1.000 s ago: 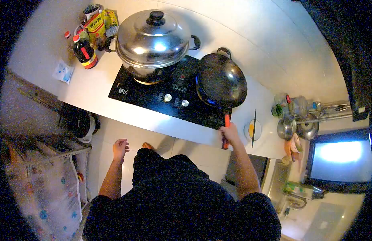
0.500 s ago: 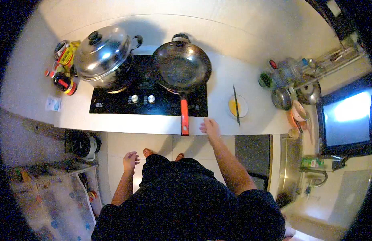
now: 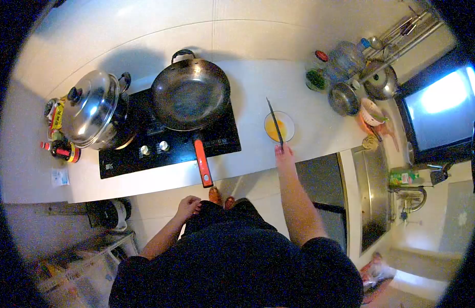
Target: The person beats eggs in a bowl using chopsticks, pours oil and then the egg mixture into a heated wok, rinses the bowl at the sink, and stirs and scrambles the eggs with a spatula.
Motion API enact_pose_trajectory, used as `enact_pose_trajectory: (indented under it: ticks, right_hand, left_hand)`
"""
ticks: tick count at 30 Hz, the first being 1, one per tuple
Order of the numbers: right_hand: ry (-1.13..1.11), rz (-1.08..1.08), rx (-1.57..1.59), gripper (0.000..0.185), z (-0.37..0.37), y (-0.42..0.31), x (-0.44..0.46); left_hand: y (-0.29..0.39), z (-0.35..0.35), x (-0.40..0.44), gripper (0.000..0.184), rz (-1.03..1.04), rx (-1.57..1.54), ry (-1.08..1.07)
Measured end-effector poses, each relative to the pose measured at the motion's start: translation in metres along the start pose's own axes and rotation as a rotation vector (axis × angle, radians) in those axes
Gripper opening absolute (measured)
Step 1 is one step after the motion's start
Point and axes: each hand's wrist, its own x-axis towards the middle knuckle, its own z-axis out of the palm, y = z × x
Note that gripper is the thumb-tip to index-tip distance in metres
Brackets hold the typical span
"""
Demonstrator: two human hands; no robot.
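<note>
Dark chopsticks [image 3: 274,118] lie across a small white bowl [image 3: 291,122] of yellow beaten egg [image 3: 272,130] on the counter. My right hand [image 3: 285,155] is at their near end, its fingertips closed around it. In front of my body, below the counter edge, my left hand [image 3: 188,207] hangs with loosely bent fingers and nothing visible in it. A dark wok [image 3: 188,95] sits on the black cooktop [image 3: 224,146]; its red handle [image 3: 202,163] points toward me past the counter edge.
Left of the wok stands a lidded steel pot [image 3: 91,110], with a sauce bottle [image 3: 64,151] beside it. At the right are a steel bowl [image 3: 344,99], a pot lid [image 3: 378,79], a white colander [image 3: 372,112] and the sink [image 3: 372,205].
My right hand has moved from beside the wok handle to the chopsticks and closed on their near end. My left hand has come closer to my body. The view has turned and shifted right.
</note>
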Motion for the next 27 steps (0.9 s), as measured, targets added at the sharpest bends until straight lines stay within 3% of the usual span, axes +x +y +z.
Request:
enact_pose_trajectory:
  ticks: [1,4,7,8,11,12,16,18,20,23,27]
  right_hand:
    - [0.079,0.287,0.419,0.014,0.016,-0.021,-0.009]
    - [0.252,0.223,0.463,0.013,0.008,-0.015,-0.001]
    - [0.171,0.065,0.108,0.013,-0.034,-0.057,0.01]
    - [0.115,0.001,-0.01,0.012,-0.047,-0.088,0.01]
    - [-0.013,-0.118,-0.379,0.01,-0.059,-0.188,0.017]
    - [-0.053,-0.148,-0.504,0.01,-0.062,-0.209,0.025]
    - [-0.493,-0.26,-0.89,0.014,-0.042,-0.228,0.08]
    - [-0.604,-0.609,-0.952,0.015,-0.014,-0.215,0.09]
    - [-0.689,-0.377,-0.697,0.017,0.006,-0.2,0.095]
    - [-0.767,-0.419,-0.748,0.015,0.011,-0.176,0.105]
    - [-0.748,-0.259,-0.647,0.013,-0.02,-0.156,0.129]
  left_hand:
    - [0.004,0.005,0.006,0.017,0.004,0.017,-0.029]
    - [0.046,0.035,0.003,0.019,0.055,0.31,-0.101]
    - [0.033,0.051,0.035,0.023,0.273,0.582,-0.129]
    - [0.035,0.065,0.038,0.026,0.085,0.475,-0.069]
    - [0.05,0.096,0.056,0.026,0.466,0.627,-0.094]
    - [0.074,0.117,0.057,0.026,0.304,0.731,-0.08]
    - [0.116,0.192,0.098,0.028,0.104,0.119,-0.017]
    - [0.128,0.222,0.134,0.037,0.132,-0.175,-0.038]
    - [0.148,0.25,0.162,0.047,0.146,-0.37,-0.061]
    - [0.177,0.282,0.186,0.054,0.102,-0.545,-0.064]
    - [0.191,0.3,0.199,0.055,0.107,-0.516,-0.104]
